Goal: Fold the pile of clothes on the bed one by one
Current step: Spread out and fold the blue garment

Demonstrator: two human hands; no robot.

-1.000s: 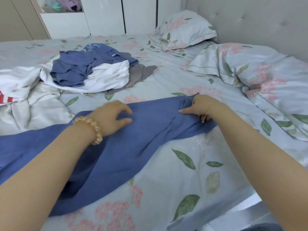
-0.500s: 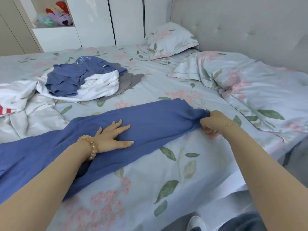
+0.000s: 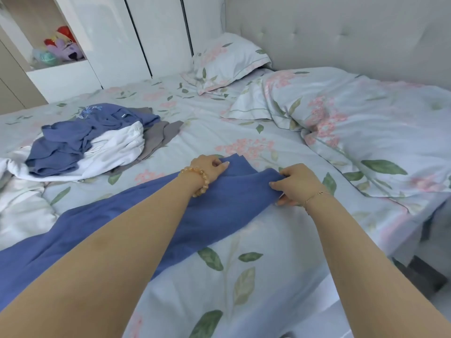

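Left hand [image 3: 210,167] moved up beside right hand [image 3: 296,184], both pinching blue garment [image 3: 219,215].

The bed [image 3: 244,289] is covered by a floral sheet. A blue garment [image 3: 219,211] is spread near its front edge; a clothes pile [image 3: 92,145] and two pillows [image 3: 229,59] are set further back.

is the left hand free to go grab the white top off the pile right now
Probably not yet: the left hand is pinching the blue garment. Once it lets go, the white top lies uncovered to its left, with nothing between.
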